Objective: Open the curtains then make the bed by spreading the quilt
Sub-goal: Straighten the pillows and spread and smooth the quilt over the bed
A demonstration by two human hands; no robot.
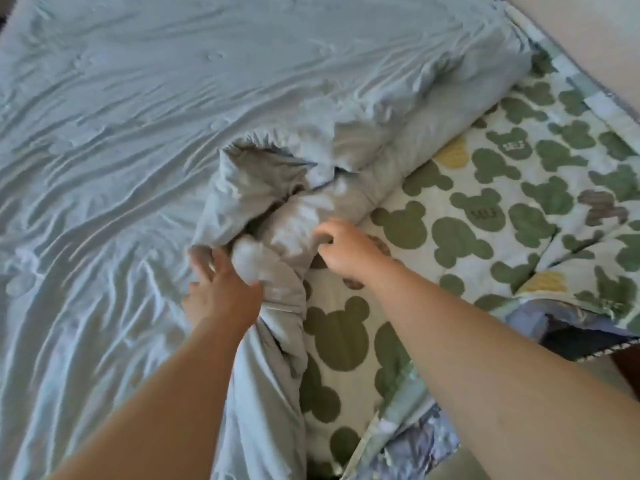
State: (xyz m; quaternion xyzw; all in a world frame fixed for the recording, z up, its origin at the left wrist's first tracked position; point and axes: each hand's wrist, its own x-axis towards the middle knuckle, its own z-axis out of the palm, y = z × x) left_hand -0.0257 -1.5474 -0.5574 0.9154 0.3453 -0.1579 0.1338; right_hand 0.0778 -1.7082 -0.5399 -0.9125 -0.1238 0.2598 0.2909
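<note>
Quilt: pale blue-grey and full of creases. It lies flat to the left of and beyond the bunched fold, and its right-hand edge is rolled back on itself.
Bunched fold: a crumpled heap of the quilt near the middle of my view. The rolled edge runs away from it to the far right, and more quilt hangs down from it toward me.
Left hand: at the near left side of the fold. My fingers are spread on one side of a lump of quilt and my thumb is on the other, so I am gripping the cloth.
Right hand: at the near right side of the fold, knuckles up. My fingers are curled and their tips pinch the quilt's edge.
Hands together: they are apart, with the near end of the fold between them, and each is clamped on the quilt.
Forearms: bare, both reaching in from the near edge toward the fold.
Patterned sheet: cream with green mouse-head shapes and a few yellow and brown ones. It lies uncovered to the right of and below the fold, and my right hand hovers over its edge.
Sheet border: a pale green strip, nearer to me than the fold and off to the right.
Pale panel: far beyond the fold on the right. I cannot tell whether it is a wall or a headboard.
</note>
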